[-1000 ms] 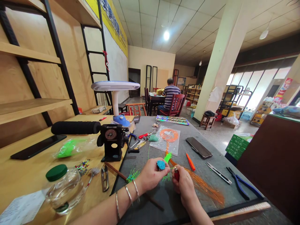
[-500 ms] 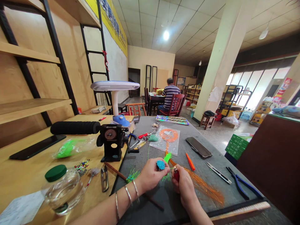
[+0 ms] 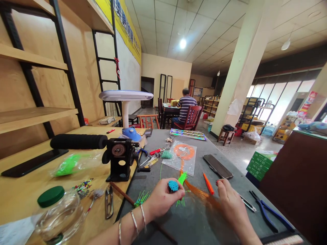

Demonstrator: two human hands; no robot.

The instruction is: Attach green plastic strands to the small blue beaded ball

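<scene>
My left hand (image 3: 162,200) is closed around a bundle of blue-ended pieces (image 3: 173,185), its round end turned toward me. Bright green strands (image 3: 182,177) stick out beyond and below those fingers. To the right, my right hand (image 3: 231,204) hovers over the dark mat with curled fingers; a bit of red shows at its fingertips, the red lighter, mostly hidden. Loose orange fibres (image 3: 199,193) run between the hands and pass behind the right one. An orange pointed tool (image 3: 208,183) lies just left of the right hand, and tweezers (image 3: 247,203) are partly covered by it.
Blue-handled pliers (image 3: 270,211) lie at right, a phone (image 3: 218,166) beyond. A black hand-cranked winder (image 3: 120,160), thread snips (image 3: 109,202) and a green-lidded jar (image 3: 60,217) stand or lie left. A brown stick (image 3: 122,193) reaches under my left forearm. Another person (image 3: 187,105) sits far back.
My right hand has moved right, away from the bundle, with the lighter now mostly hidden. My left hand keeps its hold. The view has shifted slightly.
</scene>
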